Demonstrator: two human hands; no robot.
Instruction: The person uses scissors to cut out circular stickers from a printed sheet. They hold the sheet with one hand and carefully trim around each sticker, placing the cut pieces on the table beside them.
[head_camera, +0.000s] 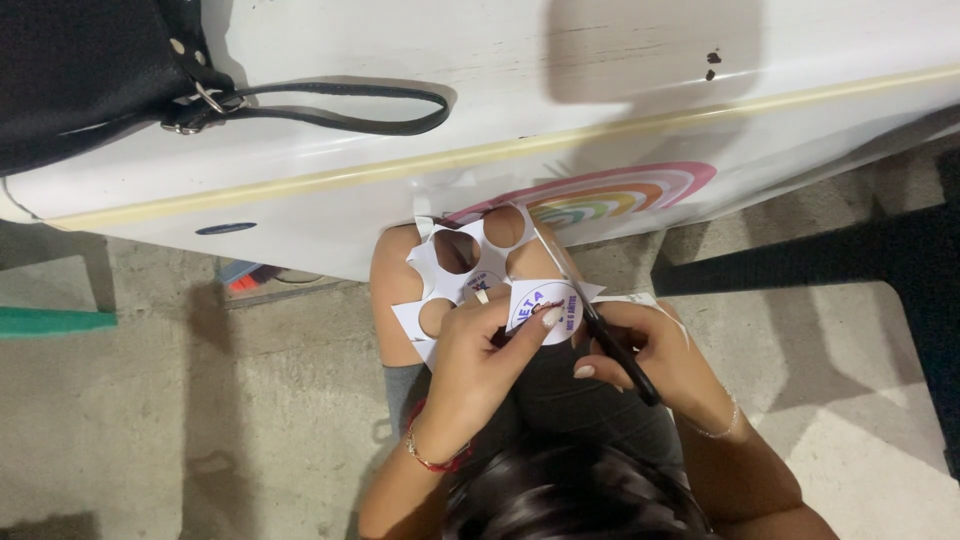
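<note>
The left hand (480, 350) pinches a white paper sheet (450, 285) with round holes cut out of it, fingers closed on a printed disc (543, 308) at the sheet's near edge. The right hand (650, 355) grips black scissors (600, 330), blades pointing up along the disc's right side. The sheet lies over the person's knees (400, 300), in front of a white table (500, 100) bearing a black bag (90, 70).

Black handbag (70, 70) on white surface (420, 50).
</note>
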